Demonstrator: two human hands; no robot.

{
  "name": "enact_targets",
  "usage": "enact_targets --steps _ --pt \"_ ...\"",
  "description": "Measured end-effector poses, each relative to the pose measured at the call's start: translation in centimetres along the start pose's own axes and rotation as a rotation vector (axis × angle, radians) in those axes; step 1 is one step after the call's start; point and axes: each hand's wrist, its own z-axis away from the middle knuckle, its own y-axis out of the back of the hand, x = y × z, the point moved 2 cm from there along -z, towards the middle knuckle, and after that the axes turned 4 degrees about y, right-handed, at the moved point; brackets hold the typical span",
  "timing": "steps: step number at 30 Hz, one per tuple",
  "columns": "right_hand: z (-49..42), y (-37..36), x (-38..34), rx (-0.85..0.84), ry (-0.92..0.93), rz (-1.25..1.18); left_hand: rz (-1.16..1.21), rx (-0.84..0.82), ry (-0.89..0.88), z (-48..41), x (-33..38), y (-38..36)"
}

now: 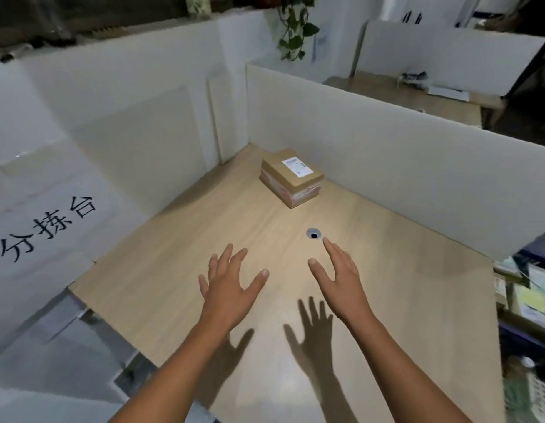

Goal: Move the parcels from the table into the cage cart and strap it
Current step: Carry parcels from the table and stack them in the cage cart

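Observation:
A brown cardboard parcel (pixel 291 177) with a white label on top and red-printed tape round its sides lies at the far corner of the light wooden table (pixel 161 279). My left hand (pixel 230 285) and my right hand (pixel 341 277) hover side by side above the table's middle, fingers spread, palms down, holding nothing. Both are well short of the parcel, with bare table between. No cage cart or strap can be made out with certainty.
White partition boards (pixel 372 154) wall the table at the back and right. A round cable hole (pixel 314 233) sits just beyond my right fingertips. A white sign with black characters (pixel 48 227) stands at the left. Cluttered items (pixel 527 300) show at the right edge.

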Motion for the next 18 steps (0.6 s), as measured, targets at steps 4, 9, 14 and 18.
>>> enact_targets --steps 4,9,14,18 --pt "-3.5 1.7 1.9 0.037 -0.063 -0.017 -0.046 -0.067 -0.036 -5.6 2.3 -2.3" --pt "-10.4 1.3 3.0 0.062 -0.094 -0.003 -0.098 -0.097 -0.083 -16.4 4.1 -4.1" --pt "-20.2 -0.6 4.1 0.080 -0.145 0.011 -0.127 -0.101 -0.109 -31.1 5.4 -6.0" --pt "-28.1 -2.7 5.8 0.105 -0.165 0.041 -0.206 -0.090 -0.177 -43.2 7.2 -8.3"
